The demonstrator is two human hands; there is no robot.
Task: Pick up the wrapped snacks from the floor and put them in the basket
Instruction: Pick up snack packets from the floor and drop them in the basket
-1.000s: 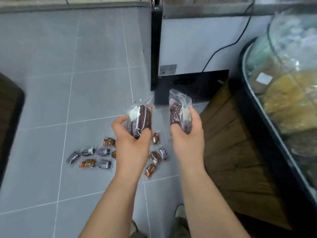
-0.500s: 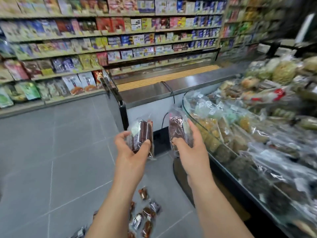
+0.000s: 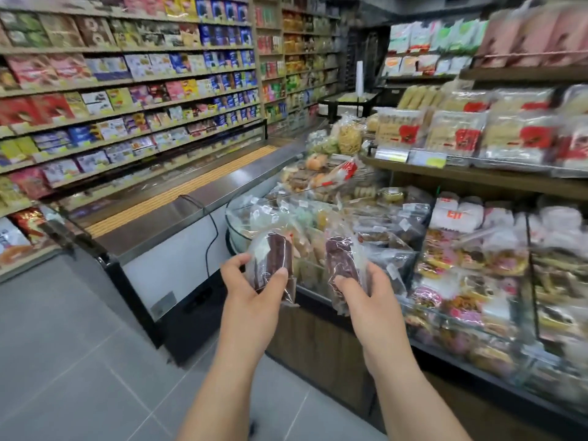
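Note:
My left hand grips a clear-wrapped dark brown snack, held upright at chest height. My right hand grips a second clear-wrapped dark reddish snack beside it. Both packs hover just in front of the curved clear-walled display bin full of bagged snacks. The small wrapped snacks on the floor are out of view. I cannot tell which container is the basket.
A low chest freezer with a black cable stands left of the bin. Stocked shelves line the far wall. Wooden shelves with bagged goods rise on the right. Grey tiled floor lies at lower left.
My view has swung up from the floor to the shelves and display. Both hands have kept their packs and moved right, closer to the bin. The floor snacks have left the frame.

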